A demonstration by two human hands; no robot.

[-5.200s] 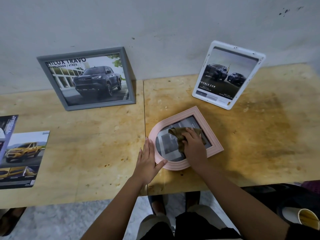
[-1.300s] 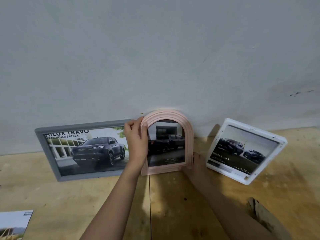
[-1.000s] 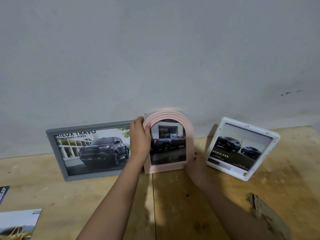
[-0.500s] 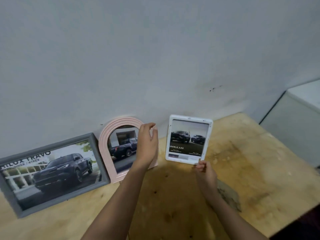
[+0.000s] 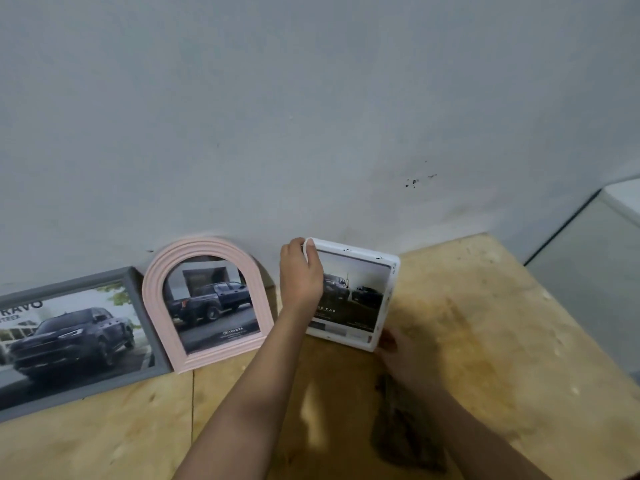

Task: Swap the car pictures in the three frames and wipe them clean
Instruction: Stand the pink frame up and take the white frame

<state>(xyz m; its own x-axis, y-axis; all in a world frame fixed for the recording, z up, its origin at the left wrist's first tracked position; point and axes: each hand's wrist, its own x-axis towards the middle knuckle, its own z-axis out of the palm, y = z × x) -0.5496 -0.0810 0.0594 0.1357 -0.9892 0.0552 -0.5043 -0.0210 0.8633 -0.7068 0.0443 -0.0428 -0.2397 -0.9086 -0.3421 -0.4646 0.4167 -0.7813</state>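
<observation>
On the table (image 5: 491,344), left hand (image 5: 300,275) is clamping the chipped white frame (image 5: 358,292)'s top; right hand (image 5: 403,353)'s grip is blurry, cannot tell.

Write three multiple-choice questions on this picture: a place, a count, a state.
1. Where does the pink arched frame stand? A. between the grey rectangular frame and the white rectangular frame; B. right of the white frame; C. left of the grey frame.
2. How many frames are in view? A. two; B. three; C. five.
3. What does the left hand do? A. hangs open; B. rests on the pink frame; C. grips the white frame's top corner.
Answers: 1 A, grey stands at its left, white at its right. 2 B, grey, pink and white. 3 C, its fingers curl over that corner.
</observation>
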